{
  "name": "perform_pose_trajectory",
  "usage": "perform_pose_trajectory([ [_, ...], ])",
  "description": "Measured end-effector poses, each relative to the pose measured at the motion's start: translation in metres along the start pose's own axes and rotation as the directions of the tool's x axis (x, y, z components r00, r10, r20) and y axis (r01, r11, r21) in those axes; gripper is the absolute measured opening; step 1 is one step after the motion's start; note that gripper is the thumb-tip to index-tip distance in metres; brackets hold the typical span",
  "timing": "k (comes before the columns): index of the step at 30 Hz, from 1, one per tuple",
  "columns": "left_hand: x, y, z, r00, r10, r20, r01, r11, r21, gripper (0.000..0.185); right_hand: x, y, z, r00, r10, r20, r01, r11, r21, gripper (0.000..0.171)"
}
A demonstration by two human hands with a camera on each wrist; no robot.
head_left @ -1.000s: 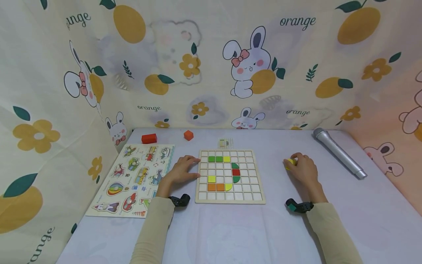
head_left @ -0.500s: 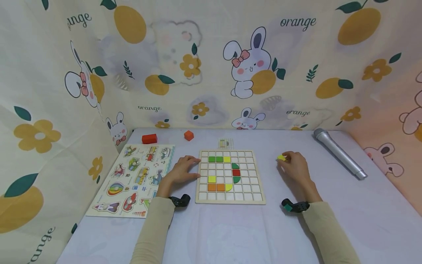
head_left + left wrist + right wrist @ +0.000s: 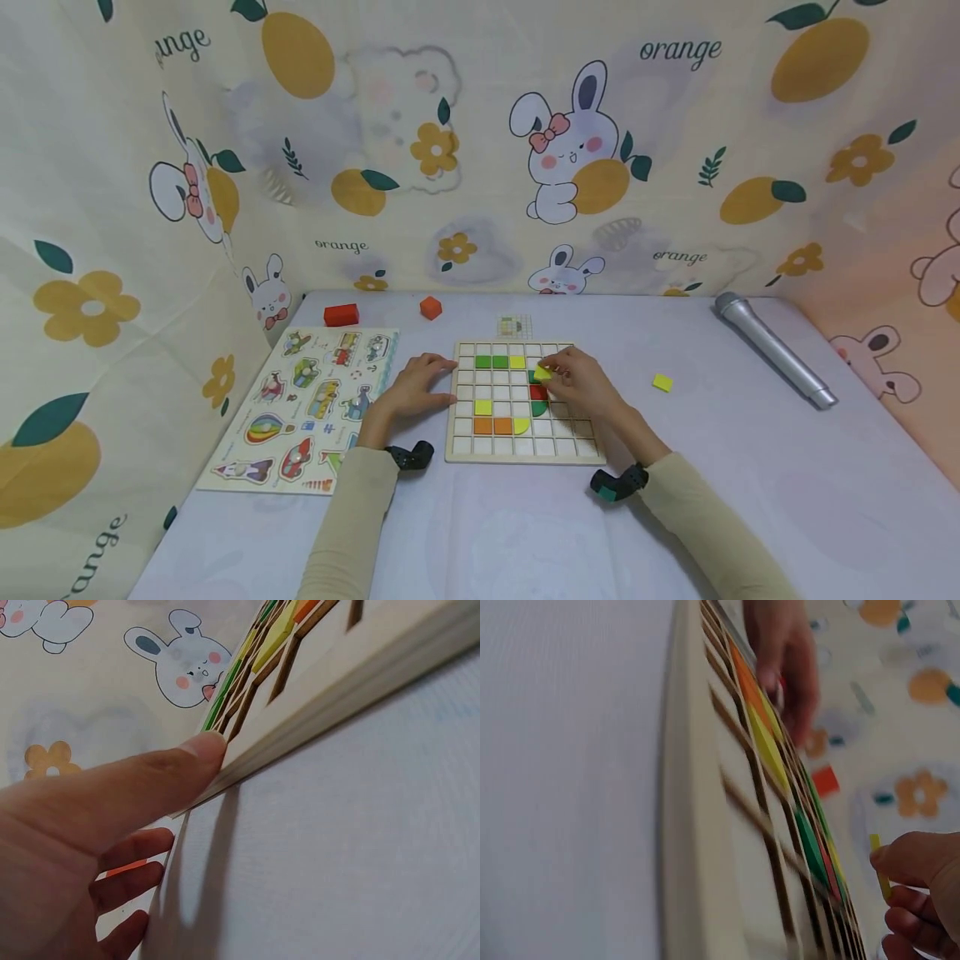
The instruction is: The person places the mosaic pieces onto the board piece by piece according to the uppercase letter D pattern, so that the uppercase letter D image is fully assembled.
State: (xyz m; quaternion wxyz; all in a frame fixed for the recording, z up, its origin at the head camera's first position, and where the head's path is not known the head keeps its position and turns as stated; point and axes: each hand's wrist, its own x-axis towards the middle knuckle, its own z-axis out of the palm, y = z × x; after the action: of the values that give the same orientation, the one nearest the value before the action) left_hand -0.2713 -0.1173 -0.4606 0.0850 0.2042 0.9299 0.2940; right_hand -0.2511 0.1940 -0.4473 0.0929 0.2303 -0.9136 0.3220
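A wooden grid board lies flat with green, yellow, orange and red tiles set in several cells. My left hand touches its left edge. In the left wrist view the thumb presses the rim, the other fingers loosely bent and apart. My right hand pinches a yellow tile between thumb and fingers, above the board near the upper green rounded tile. The right wrist view shows that yellow tile edge-on, clear of the grid. Another yellow tile lies on the table to the right.
A picture puzzle board lies left of the left hand. Behind it sit a red block and an orange-red block. A small pattern card lies beyond the grid. A silver microphone rests at right.
My right hand has moved left from the table's right side to over the grid board, carrying a yellow tile. The other yellow tile now shows on the table. My left hand has stayed put.
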Motion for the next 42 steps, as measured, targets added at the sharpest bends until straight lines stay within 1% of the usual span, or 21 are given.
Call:
perform_pose_trajectory([
  [2,0.0,0.0,0.0,1.0,0.0,0.001,0.0,1.0,0.002,0.061,0.003,-0.01,0.009,0.997,-0.076,0.016,0.076,0.997,0.015,0.027],
  [4,0.0,0.0,0.0,1.0,0.002,0.001,-0.002,1.0,0.002,0.061,0.007,-0.018,0.018,0.991,-0.129,0.039,0.127,0.991,0.031,0.027],
  [8,0.0,0.001,0.0,1.0,0.0,0.008,0.0,1.0,0.008,0.061,0.012,-0.031,0.035,0.985,-0.147,0.093,0.14,0.987,0.081,0.025],
  [13,0.0,0.001,-0.001,1.0,0.005,0.008,-0.006,1.0,0.005,0.062,0.02,-0.037,0.051,0.98,-0.169,0.102,0.158,0.982,0.105,0.02],
  [15,0.0,0.001,-0.001,1.0,0.007,0.007,-0.007,1.0,0.005,0.062,0.022,-0.038,0.056,0.981,-0.167,0.102,0.156,0.982,0.11,0.017],
  [22,0.001,-0.001,0.0,1.0,0.012,0.008,-0.012,1.0,0.008,0.062,0.024,-0.04,0.063,0.988,-0.096,0.12,0.087,0.993,0.078,0.012],
  [29,0.001,0.0,0.0,1.0,0.01,0.006,-0.01,1.0,0.008,0.062,0.024,-0.04,0.066,0.99,-0.117,0.079,0.112,0.992,0.056,0.009],
  [33,0.001,-0.002,0.0,1.0,0.008,0.004,-0.008,1.0,0.009,0.061,0.025,-0.04,0.068,0.991,-0.114,0.07,0.111,0.993,0.05,0.008],
  [37,0.002,-0.002,0.0,1.0,0.007,0.008,-0.007,1.0,0.008,0.062,0.026,-0.041,0.068,0.99,-0.115,0.075,0.113,0.993,0.04,0.007],
  [42,0.001,-0.002,0.0,1.0,0.013,0.009,-0.013,1.0,-0.001,0.061,0.026,-0.043,0.063,0.989,-0.098,0.112,0.096,0.995,0.022,0.009],
])
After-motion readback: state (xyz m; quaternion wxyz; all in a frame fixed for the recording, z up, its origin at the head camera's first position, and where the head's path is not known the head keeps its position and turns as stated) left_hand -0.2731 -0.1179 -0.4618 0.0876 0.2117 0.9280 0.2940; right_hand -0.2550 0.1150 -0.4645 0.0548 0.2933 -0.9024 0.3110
